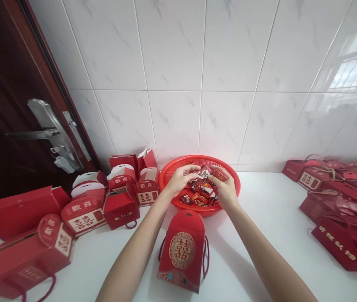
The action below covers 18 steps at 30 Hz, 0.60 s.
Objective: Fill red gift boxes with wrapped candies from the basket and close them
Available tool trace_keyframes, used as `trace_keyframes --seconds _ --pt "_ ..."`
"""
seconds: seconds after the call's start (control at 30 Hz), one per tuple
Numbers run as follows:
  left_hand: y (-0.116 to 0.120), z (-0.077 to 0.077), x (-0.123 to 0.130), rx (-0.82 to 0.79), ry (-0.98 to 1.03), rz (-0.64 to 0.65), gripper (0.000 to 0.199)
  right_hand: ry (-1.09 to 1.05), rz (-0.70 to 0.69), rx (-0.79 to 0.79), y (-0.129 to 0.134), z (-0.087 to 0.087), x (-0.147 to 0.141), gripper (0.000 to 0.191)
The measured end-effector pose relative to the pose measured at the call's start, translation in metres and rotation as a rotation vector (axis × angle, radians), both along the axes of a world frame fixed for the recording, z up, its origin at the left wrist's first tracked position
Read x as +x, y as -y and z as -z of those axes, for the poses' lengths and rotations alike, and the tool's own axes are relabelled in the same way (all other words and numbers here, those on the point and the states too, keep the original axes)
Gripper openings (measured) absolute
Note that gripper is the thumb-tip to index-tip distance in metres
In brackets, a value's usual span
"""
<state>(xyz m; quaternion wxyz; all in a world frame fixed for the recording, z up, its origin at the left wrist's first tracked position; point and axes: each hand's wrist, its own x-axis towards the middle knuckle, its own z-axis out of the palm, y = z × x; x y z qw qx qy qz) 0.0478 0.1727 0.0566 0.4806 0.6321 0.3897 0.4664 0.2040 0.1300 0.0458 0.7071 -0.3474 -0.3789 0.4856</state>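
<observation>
1. Red plastic basket (181, 162) as your landmark: the wrapped sweets (197, 198) lie inside it, so work down into the pile and keep your wrists just above its rim.
2. Part the sweets with light fingertip strokes. The wrappers look slick and loosely heaped, so pressing hard would probably make them slide over one another.
3. Take each sweet by its body rather than its twisted or crimped end; that should give a firmer hold and spare the wrapper.
4. Draw each sweet clear of its neighbours before lifting it, and lift over the near side of the basket, where the red double-happiness gift box (182, 251) stands on the desk (260, 209). Mind the cord handles at its sides; a forearm could catch one.
5. Your left hand (178, 180) is partly curled, thumb and fingers brought towards each other at the pale-printed wrapper (202, 173) over the basket. You cannot be sure from this view whether it is pinched or only touched.
6. Your right hand (225, 188) is curled in from the basket's right side, thumb reaching towards that same wrapper, fingers among the red sweets. Whether it grips one cannot be told.
7. Keep your elbows in: more gift boxes (84, 214) stand left of the basket, and others lie well to its right.
</observation>
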Motion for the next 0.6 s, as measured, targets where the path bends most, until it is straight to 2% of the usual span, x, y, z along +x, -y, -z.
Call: trace_keyframes --seconds 0.17,0.33,0.6 --pt "-0.002 -0.003 0.000 0.000 -0.060 -0.105 0.045 0.017 0.035 -0.037 0.001 -0.004 0.000 0.032" --pt "-0.003 -0.005 0.000 0.031 -0.121 -0.206 0.047 -0.016 -0.014 -0.115 0.001 -0.005 0.002 0.035" --pt "-0.010 0.008 -0.004 -0.020 -0.345 -0.313 0.041 -0.154 -0.090 -0.144 -0.001 -0.007 0.006 0.043"
